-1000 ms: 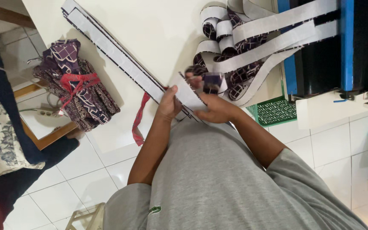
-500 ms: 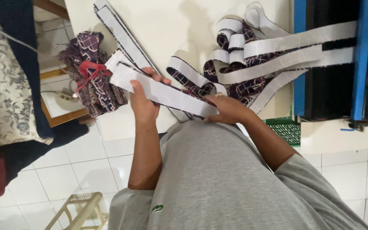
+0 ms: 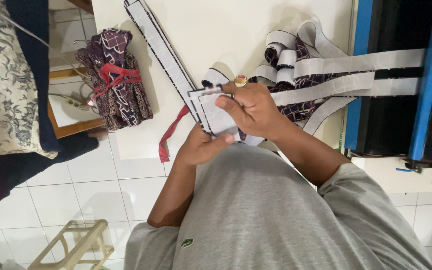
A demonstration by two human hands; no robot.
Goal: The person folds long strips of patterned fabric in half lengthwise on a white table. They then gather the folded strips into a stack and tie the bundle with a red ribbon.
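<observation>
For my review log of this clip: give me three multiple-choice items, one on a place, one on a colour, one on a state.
1. Where does the tied bundle of dark patterned cloth lie?
A on the stool
B at the cream table's edge
C on the black roller

2. What colour is the tie around it?
A red
B green
C yellow

3. How is the stack of white-backed fabric strips held?
A lying untouched
B one hand only
C both hands

Answers: B, it lies on the table corner; A, a red strip wraps it; C, the left hand and right hand grip it.

Single head camera, looking steeply down, close over hands and table (image 3: 226, 30) edge
</observation>
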